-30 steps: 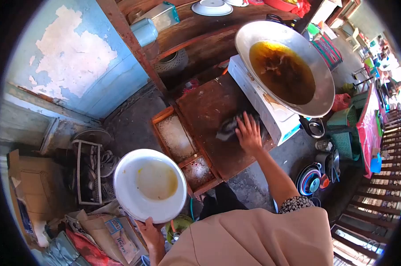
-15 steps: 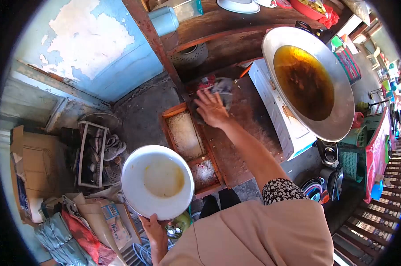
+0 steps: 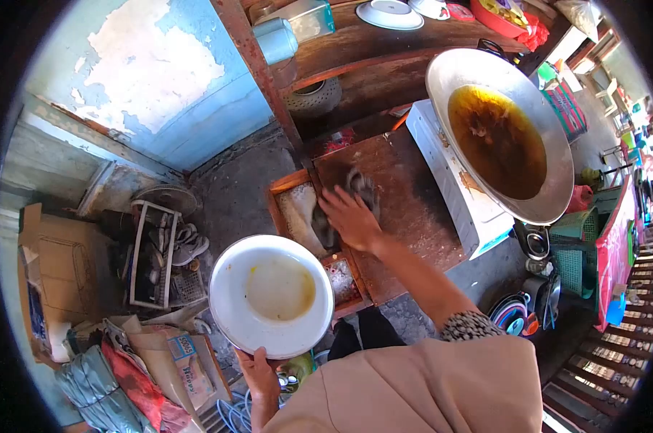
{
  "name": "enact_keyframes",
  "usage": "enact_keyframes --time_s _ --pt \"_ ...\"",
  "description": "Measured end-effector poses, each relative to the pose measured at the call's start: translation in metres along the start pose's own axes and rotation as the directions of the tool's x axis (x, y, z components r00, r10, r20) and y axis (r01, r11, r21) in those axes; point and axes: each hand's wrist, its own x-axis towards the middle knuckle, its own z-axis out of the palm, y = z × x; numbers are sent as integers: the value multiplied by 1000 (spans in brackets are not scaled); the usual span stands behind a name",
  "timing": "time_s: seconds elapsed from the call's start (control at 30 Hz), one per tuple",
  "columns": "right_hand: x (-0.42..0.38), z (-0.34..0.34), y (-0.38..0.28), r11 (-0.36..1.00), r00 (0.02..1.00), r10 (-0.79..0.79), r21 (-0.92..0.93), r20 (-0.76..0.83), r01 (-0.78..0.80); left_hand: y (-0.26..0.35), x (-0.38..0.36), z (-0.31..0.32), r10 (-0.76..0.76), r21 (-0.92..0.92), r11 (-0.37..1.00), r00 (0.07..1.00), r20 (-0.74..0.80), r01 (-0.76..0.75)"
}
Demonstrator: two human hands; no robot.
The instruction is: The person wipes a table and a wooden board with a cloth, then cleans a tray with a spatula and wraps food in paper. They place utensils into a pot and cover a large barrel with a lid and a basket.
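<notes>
My left hand (image 3: pixel 260 374) grips the near rim of a white basin (image 3: pixel 229 326), which has a little yellowish liquid or stain at its bottom. My right hand (image 3: pixel 352 220) lies flat with fingers stretched out over a dark grey cloth (image 3: pixel 364 189), somewhat blurred, on the brown wooden tabletop (image 3: pixel 406 216). Its fingertips reach the table's left edge, beside a wooden drawer (image 3: pixel 285 216) with pale, grainy contents. Part of the cloth is hidden beneath the hand.
A wide metal wok (image 3: pixel 561 169) of brown oil sits on a white stove (image 3: pixel 453 180) at the right. Behind are a shelf (image 3: pixel 384 54) with dishes and a perforated pot (image 3: pixel 316 99). Cardboard (image 3: pixel 63 263) and a shoe rack (image 3: pixel 150 252) stand left.
My right hand has drawn the cloth from the back of the tabletop toward me and its left edge. The basin in my left hand has shifted slightly right.
</notes>
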Motion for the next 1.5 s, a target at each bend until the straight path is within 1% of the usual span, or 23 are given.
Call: enact_keyframes --time_s 0.1,0.17,0.23,0.3,0.37,0.43,0.5,0.7,0.73,0.77,0.83,0.9,0.97,1.0,1.03,1.1,1.17,1.23,1.3,1.37,1.43,1.47,1.5 --pt "65 -7 25 980 981 180 103 -69 -172 -5 -2 -5 -11 12 1000 1000 -16 12" --pt "82 -14 49 916 916 394 119 -81 -384 -5 -5 -5 -24 13 1000 999 -26 24" --pt "74 -3 87 843 806 522 27 -278 -537 -4 -11 -4 3 -24 1000 1000 -26 -3" --pt "48 0 116 791 730 568 9 -380 -611 0 -12 0 -12 -11 1000 1000 -10 11" --pt "11 -6 127 754 707 655 163 -268 -637 1 -10 2 8 -15 1000 999 -41 -8" --pt "-29 2 127 746 685 657 137 -314 -652 -4 -2 -3 -12 4 1000 999 -33 12" --pt "-75 -2 110 687 662 726 228 -184 -690 -4 0 -3 -33 30 999 999 -24 34" --pt "-162 -4 59 630 604 772 122 -197 -767 13 4 11 -53 109 993 999 4 52" --pt "-172 5 53 666 610 734 138 -299 -733 11 6 8 -36 101 994 998 53 30" --pt "-179 10 41 660 605 739 138 -296 -738 9 7 5 -22 92 996 995 101 12" --pt "-182 17 13 727 640 676 188 -365 -661 14 4 10 -16 64 998 994 110 9" --pt "-167 15 -34 781 753 619 69 -224 -621 15 5 15 -10 34 999 992 124 6" --pt "-156 33 -70 879 845 476 159 -244 -450 16 14 15 19 75 997 978 207 -35" --pt "-157 29 -83 899 881 433 158 -189 -408 16 19 18 20 81 996 974 224 -39" --pt "-160 23 -93 915 911 390 164 -134 -367 16 24 21 0 105 994 974 226 -24" --pt "-178 23 -88 907 907 389 239 -163 -346 15 35 31 -19 140 990 967 255 -18" --pt "-195 34 -68 873 839 484 207 -250 -442 13 45 43 -38 134 991 937 346 -9" --pt "-215 44 -25 812 660 583 319 -475 -488 8 52 60 -36 206 977 922 386 -48" --pt "-227 36 13 726 502 663 314 -555 -611 5 60 82 -64 195 980 869 491 -38" --pt "-228 25 31 602 430 783 369 -450 -709 2 61 110 -77 187 982 845 529 -27" --pt "-217 47 30 619 330 752 439 -571 -651 -8 68 129 -93 182 983 817 569 -15" --pt "-210 54 20 703 255 647 431 -719 -566 -17 79 138 -116 188 982 795 595 3" --pt "-207 56 2 755 292 620 453 -728 -474 -22 83 148 -142 199 980 771 621 20"
